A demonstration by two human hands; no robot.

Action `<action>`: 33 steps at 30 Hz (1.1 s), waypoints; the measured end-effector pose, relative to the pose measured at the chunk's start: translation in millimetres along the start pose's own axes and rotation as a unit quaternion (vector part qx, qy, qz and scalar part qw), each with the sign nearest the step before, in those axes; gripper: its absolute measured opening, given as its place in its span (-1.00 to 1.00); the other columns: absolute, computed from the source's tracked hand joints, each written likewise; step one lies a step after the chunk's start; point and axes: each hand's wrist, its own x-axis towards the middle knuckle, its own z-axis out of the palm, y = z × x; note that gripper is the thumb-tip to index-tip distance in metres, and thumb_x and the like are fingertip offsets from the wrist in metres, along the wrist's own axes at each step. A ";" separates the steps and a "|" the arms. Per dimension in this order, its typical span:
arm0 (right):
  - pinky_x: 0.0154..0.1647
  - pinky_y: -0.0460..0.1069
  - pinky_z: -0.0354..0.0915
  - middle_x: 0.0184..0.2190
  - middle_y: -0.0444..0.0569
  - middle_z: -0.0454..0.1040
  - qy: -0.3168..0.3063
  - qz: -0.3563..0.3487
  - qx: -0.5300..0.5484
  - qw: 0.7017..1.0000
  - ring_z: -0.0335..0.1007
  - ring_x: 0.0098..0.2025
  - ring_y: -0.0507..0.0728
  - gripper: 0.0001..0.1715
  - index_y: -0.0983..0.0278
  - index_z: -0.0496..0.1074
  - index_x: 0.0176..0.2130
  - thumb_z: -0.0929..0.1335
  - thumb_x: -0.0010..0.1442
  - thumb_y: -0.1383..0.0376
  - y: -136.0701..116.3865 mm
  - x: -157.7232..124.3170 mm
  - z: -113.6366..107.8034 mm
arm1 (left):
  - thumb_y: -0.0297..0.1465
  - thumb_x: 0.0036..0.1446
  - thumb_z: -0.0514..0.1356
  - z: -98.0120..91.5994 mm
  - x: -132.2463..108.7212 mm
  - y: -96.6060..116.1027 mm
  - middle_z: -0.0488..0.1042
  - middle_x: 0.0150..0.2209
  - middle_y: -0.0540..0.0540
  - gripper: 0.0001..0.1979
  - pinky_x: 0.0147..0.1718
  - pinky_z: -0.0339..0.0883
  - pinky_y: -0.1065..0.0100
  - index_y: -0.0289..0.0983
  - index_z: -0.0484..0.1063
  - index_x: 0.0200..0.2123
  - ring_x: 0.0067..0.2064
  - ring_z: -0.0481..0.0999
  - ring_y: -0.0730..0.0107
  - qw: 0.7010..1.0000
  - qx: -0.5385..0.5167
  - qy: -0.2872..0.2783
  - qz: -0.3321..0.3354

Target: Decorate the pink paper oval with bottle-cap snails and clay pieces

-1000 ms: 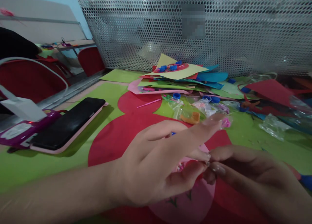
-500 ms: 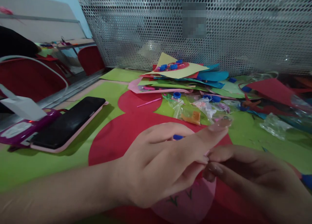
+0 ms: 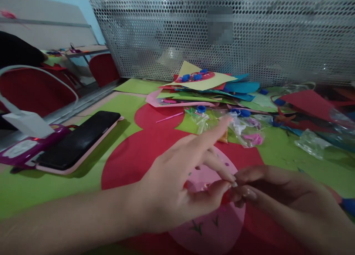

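My left hand (image 3: 180,184) reaches in from the left, its thumb pressed against a fingertip and the index finger stretched forward. Its pinch meets the pinched fingertips of my right hand (image 3: 274,196). A tiny pale bit (image 3: 234,183) shows between the fingertips, too small to name. Below both hands lies a pink paper circle (image 3: 210,233) with green drawn marks and small coloured spots. It rests on a large red paper shape (image 3: 130,155) with a rounded top. Part of the pink circle is hidden by my hands.
A phone (image 3: 80,138) leans on a purple power strip (image 3: 55,136) at left. Behind the red shape lie stacked coloured papers (image 3: 216,83), a pink stick (image 3: 169,117), blue caps (image 3: 201,109) and clear plastic bags (image 3: 313,144). A perforated metal panel (image 3: 155,33) stands at the back.
My left hand has turned and its index finger has lifted and swung left, uncovering more of the pink circle and a pink piece in a bag. My right hand is nearly still.
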 end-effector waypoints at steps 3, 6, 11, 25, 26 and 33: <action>-0.54 -0.26 0.35 -0.61 -0.22 0.52 -0.021 -0.001 0.000 1.000 0.44 -0.57 -0.01 -0.95 0.05 0.53 -0.49 0.44 -0.09 0.24 1.6 0.4 1.3 | -0.59 0.01 0.17 1.6 -2.1 1.0 0.54 -0.37 0.03 -0.77 -0.07 0.35 0.46 -0.30 0.39 -0.22 -0.25 0.51 0.47 0.996 0.072 -0.005 0.059; -0.59 -0.23 0.35 -0.62 -0.21 0.51 -0.022 -0.019 -0.002 1.000 0.43 -0.59 0.01 -0.99 0.07 0.51 -0.52 0.44 -0.10 0.23 1.9 1.2 2.1 | -0.63 -0.01 0.17 3.1 -3.5 1.2 0.55 -0.35 0.04 -0.67 -0.08 0.35 0.47 -0.32 0.36 -0.13 -0.25 0.49 0.48 0.993 0.089 0.013 0.076; -0.54 -0.24 0.37 -0.60 -0.25 0.52 -0.045 -0.036 -0.015 0.998 0.44 -0.57 -0.01 -0.93 0.00 0.50 -0.47 0.40 -0.01 0.24 2.7 1.3 -2.8 | -0.60 -0.03 0.19 3.0 -2.6 -1.1 0.52 -0.39 0.06 -0.82 -0.23 0.40 0.39 -0.23 0.41 -0.36 -0.31 0.48 0.46 0.997 -0.051 0.032 -0.046; -0.57 -0.12 0.42 -0.58 -0.18 0.51 -0.017 -0.015 -0.038 0.999 0.44 -0.57 0.08 -0.96 0.08 0.49 -0.49 0.42 -0.08 0.19 3.4 -1.3 -2.0 | -0.62 0.02 0.18 4.5 -3.8 -0.7 0.55 -0.47 0.03 -0.59 -0.02 0.31 0.50 -0.45 0.21 -0.02 -0.24 0.50 0.51 0.982 0.137 0.037 0.127; -0.56 -0.13 0.42 -0.57 -0.19 0.51 -0.022 -0.021 -0.048 0.998 0.44 -0.56 0.07 -0.97 0.07 0.48 -0.47 0.41 -0.06 0.20 3.5 -1.4 -1.9 | -0.62 0.02 0.18 4.9 -4.1 -1.0 0.55 -0.46 0.03 -0.57 0.00 0.29 0.51 -0.47 0.19 -0.01 -0.23 0.50 0.51 0.982 0.138 0.039 0.125; -0.64 -0.16 0.37 -0.67 -0.20 0.47 0.005 -0.060 -0.068 0.996 0.42 -0.64 0.05 -0.93 0.09 0.47 -0.54 0.40 -0.07 0.18 -1.2 1.8 2.0 | -0.61 -0.01 0.16 1.5 -1.8 1.9 0.53 -0.41 0.10 -0.76 -0.06 0.34 0.51 -0.30 0.36 -0.24 -0.30 0.48 0.55 0.992 0.096 0.022 0.077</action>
